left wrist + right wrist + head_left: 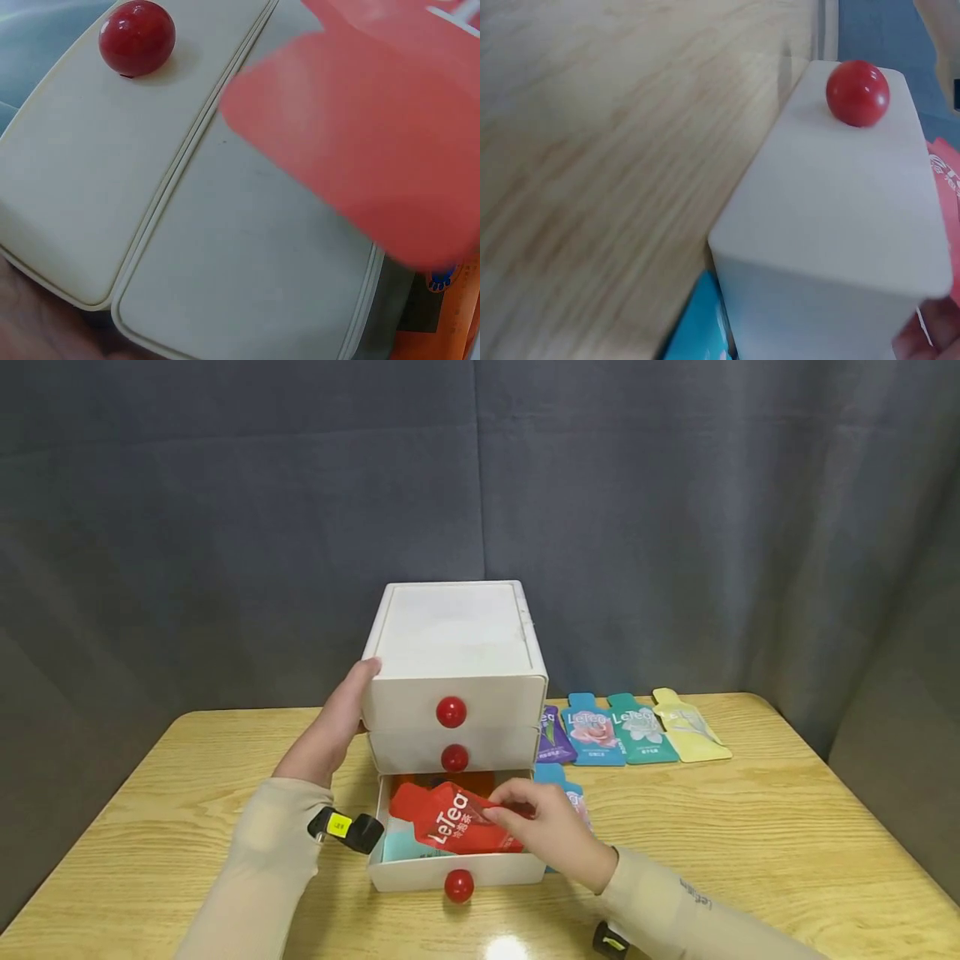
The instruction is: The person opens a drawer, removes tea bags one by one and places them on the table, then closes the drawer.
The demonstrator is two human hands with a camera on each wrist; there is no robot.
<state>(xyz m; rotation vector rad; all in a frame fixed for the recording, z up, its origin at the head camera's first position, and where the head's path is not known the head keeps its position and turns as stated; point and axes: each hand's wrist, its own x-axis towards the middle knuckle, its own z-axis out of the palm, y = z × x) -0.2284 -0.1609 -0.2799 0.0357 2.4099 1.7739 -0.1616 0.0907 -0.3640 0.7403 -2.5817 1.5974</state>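
Observation:
A red LeTea pouch (pixel 450 818) lies tilted over the pulled-out bottom drawer (pixel 412 874) of a white three-drawer cabinet (pixel 457 631). My right hand (pixel 558 831) pinches the pouch at its right end, between thumb and fingers. In the left wrist view the red pouch (pixel 360 142) looms blurred in front of the drawer fronts. My left hand (pixel 337 727) rests against the cabinet's left side, thumb at the upper front corner and the other fingers mostly hidden. Inside the drawer show a light teal packet (pixel 408 843) and an orange packet (pixel 442 322).
Right of the cabinet, a purple pouch (pixel 555 739), a blue pouch (pixel 594 735), a green pouch (pixel 642 731) and a yellow pouch (pixel 692 727) lie in a row on the wooden table (pixel 750 843). Another blue pouch (pixel 701 326) lies beside the open drawer. A grey curtain hangs behind.

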